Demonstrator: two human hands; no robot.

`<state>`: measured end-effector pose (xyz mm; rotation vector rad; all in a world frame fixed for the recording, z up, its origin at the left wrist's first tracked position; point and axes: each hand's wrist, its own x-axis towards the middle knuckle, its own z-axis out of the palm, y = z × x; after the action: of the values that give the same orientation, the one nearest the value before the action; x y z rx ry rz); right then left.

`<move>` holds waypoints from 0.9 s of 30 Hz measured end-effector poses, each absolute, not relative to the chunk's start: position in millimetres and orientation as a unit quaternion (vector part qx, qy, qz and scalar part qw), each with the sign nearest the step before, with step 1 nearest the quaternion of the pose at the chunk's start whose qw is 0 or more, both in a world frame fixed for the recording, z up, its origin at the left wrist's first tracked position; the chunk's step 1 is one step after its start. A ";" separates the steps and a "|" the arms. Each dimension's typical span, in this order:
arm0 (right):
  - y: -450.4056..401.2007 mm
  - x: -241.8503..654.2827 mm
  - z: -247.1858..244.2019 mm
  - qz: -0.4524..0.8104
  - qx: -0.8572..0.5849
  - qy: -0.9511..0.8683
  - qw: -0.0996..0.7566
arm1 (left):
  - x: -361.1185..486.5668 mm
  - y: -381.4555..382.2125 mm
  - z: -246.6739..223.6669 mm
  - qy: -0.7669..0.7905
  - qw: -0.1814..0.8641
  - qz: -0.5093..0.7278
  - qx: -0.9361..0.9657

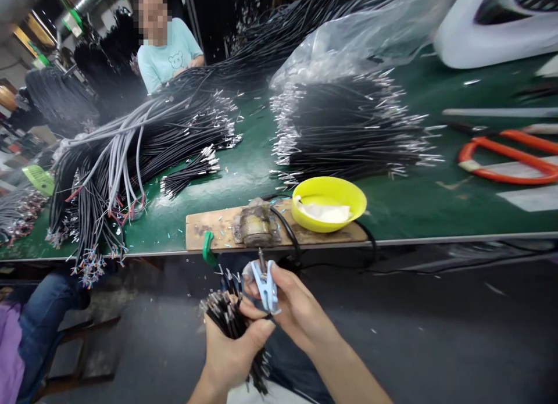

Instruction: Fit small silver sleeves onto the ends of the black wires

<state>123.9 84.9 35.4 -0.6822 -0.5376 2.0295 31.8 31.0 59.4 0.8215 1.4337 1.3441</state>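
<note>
My left hand (pixel 233 349) is closed around a bundle of short black cables (pixel 226 314), whose stripped silvery tips stick up above the fingers. Close beside it, my right hand (pixel 296 302) pinches a light blue clothespin (pixel 265 288). A thin dark metal tip shows at the clothespin's upper end. Just beyond both hands, a small motor-like device (pixel 256 225) sits on a wooden board (pixel 209 222) at the table edge. A yellow bowl (pixel 329 203) with white material inside stands on the board's right part.
A large pile of black cables (pixel 340 125) lies on the green table (pixel 244 160). More black cables (pixel 170 142) and grey cables (pixel 120 154) spread left, some hanging over the edge. Orange-handled scissors (pixel 505 160) lie right. A person (pixel 168 58) sits across; another person's leg (pixel 47 317) shows at left.
</note>
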 end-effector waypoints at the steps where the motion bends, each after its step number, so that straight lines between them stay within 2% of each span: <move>1: 84.2 123.2 33.2 0.821 -0.275 -0.219 0.450 | 31.9 31.0 58.7 0.589 0.485 0.551 0.337; 4: 81.5 123.5 24.8 0.813 -0.292 -0.219 0.454 | 30.8 28.2 56.0 0.597 0.486 0.546 0.331; 7: 75.8 129.7 16.2 0.770 -0.335 -0.227 0.493 | 28.5 21.8 53.0 0.608 0.488 0.537 0.321; 10: 66.4 139.8 11.4 0.699 -0.383 -0.312 0.518 | 27.5 14.7 50.1 0.620 0.492 0.526 0.312; 14: 53.8 147.4 12.7 0.602 -0.439 -0.432 0.508 | 28.9 6.7 41.0 0.638 0.489 0.511 0.305; 20: 44.0 141.4 21.1 0.440 -0.387 -0.623 0.518 | 29.6 -6.7 18.6 0.650 0.526 0.490 0.248; 27: 44.0 138.8 25.4 0.408 -0.405 -0.612 0.543 | 32.9 -3.5 22.8 0.651 0.517 0.519 0.198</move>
<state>138.8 44.0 25.4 -0.9626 -1.4541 0.9685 32.9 -3.5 22.8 0.4757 1.5620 1.2468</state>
